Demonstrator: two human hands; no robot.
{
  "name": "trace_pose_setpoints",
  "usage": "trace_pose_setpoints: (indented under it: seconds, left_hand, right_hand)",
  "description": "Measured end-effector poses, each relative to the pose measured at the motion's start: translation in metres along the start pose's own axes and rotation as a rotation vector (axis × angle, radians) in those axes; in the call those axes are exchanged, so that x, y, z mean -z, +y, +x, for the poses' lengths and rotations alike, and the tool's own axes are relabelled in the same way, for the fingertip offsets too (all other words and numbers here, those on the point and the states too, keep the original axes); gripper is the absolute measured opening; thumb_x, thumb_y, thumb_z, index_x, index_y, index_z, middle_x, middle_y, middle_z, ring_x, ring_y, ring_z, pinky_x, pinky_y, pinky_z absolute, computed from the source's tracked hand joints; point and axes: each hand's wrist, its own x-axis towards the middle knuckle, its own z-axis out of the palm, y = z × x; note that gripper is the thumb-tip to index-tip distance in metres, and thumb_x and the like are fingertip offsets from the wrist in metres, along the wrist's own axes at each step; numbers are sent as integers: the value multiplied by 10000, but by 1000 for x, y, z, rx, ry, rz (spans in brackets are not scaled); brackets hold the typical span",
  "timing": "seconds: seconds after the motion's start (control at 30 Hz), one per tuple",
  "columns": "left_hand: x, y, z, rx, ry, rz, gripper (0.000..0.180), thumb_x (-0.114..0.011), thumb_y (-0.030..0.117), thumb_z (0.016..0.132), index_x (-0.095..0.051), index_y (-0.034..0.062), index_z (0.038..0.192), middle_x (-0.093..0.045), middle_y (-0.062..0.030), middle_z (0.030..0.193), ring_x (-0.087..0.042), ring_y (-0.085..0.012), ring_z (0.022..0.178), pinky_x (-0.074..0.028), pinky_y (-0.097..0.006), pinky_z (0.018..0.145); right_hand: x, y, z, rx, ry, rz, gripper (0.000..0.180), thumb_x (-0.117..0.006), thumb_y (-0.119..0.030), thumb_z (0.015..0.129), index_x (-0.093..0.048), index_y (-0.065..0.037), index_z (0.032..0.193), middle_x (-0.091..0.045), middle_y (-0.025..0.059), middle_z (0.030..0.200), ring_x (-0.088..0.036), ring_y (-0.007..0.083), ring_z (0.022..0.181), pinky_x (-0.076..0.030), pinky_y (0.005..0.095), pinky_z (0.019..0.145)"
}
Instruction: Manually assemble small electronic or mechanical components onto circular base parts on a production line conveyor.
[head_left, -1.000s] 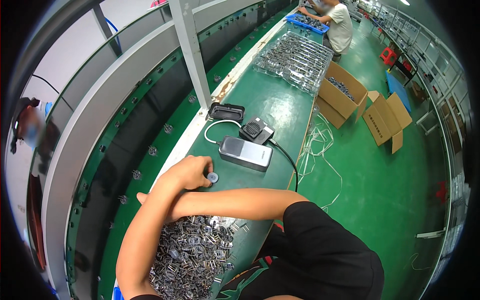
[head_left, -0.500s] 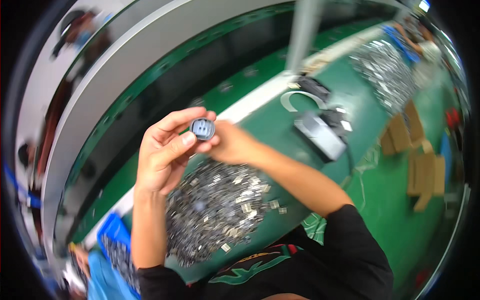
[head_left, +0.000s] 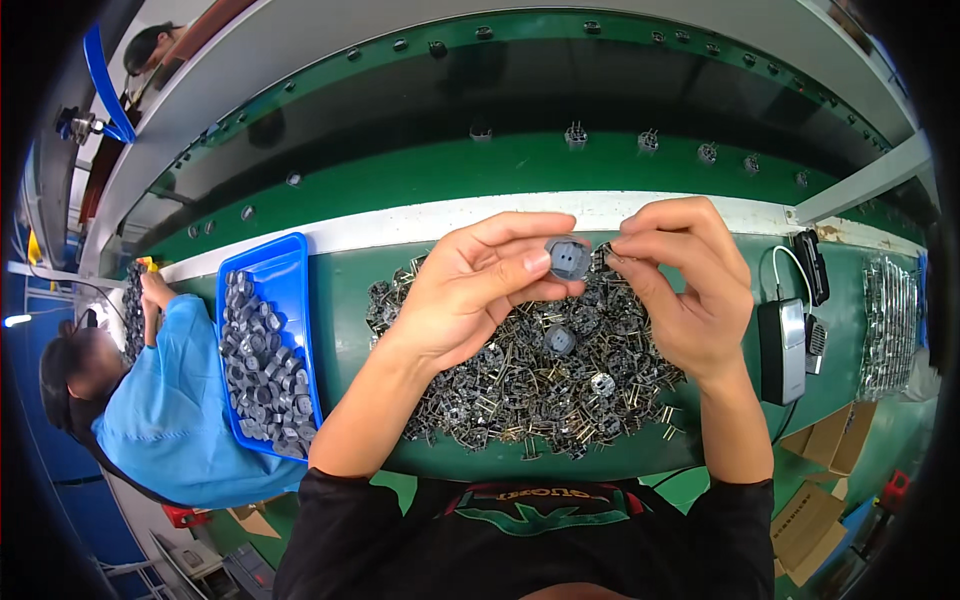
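Observation:
My left hand [head_left: 460,280] pinches a round grey plastic socket cap [head_left: 568,259] between thumb and fingers, with its small holes facing up. Just right of it, my right hand [head_left: 690,280] has thumb and fingertips closed on a small dark component [head_left: 603,256], mostly hidden by the fingers. A small gap separates the two parts. Under both hands spreads a large heap of dark components with metal pins [head_left: 490,390]. Another round grey cap [head_left: 560,340] lies on top of that heap.
A blue tray [head_left: 312,330] of grey caps stands left on the green table [head_left: 345,270]. Behind runs a green conveyor [head_left: 400,175] carrying spaced parts. At right are a black-and-silver power box [head_left: 783,350] and a shiny metallic pile [head_left: 885,330]. A person in blue [head_left: 200,400] works at left.
The view has swung round and levelled. My right hand, partly behind the left before, now sits apart to its right, pinching a small component. The left hand still holds the grey cap.

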Motion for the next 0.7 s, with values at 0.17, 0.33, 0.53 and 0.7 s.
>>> trace_pose_setpoints:
  seconds: [0.17, 0.33, 0.53, 0.7]
  left_hand:
    - [-4, 0, 5, 13, -52, -19, 351, -572, 97, 1020, -567, -28, 1349, -682, -176, 1149, -721, -266, 970, -609, -320, 875]
    - [6, 1, 11, -6, -183, -70, 377, -565, 113, 1027, -550, -53, 1365, -678, -180, 1153, -718, -252, 907, -603, -351, 862]
    - [5, 3, 9, 127, -190, -22, 395, -557, 154, 1038, -555, -103, 1338, -686, -211, 1125, -725, -263, 903, -612, -355, 816]
    - [3, 5, 10, 153, -198, -6, 403, -551, 175, 1044, -562, -115, 1324, -688, -228, 1110, -728, -269, 891, -614, -353, 807]
  right_hand:
    - [10, -2, 18, 89, -135, -70, 214, -763, 108, 753, -724, 20, 944, -662, 116, 885, -639, 202, 740, -509, 280, 595]
    - [12, -3, 26, 90, -139, -44, 211, -759, 107, 745, -721, 14, 930, -649, 106, 874, -633, 211, 752, -503, 299, 606]
    - [8, -8, 30, 130, -256, -50, 224, -758, 79, 692, -687, -3, 887, -587, 73, 848, -592, 224, 745, -474, 321, 601]
    - [5, -6, 28, 185, -260, -114, 265, -760, 56, 641, -669, -17, 879, -569, 63, 836, -563, 229, 713, -454, 330, 575]
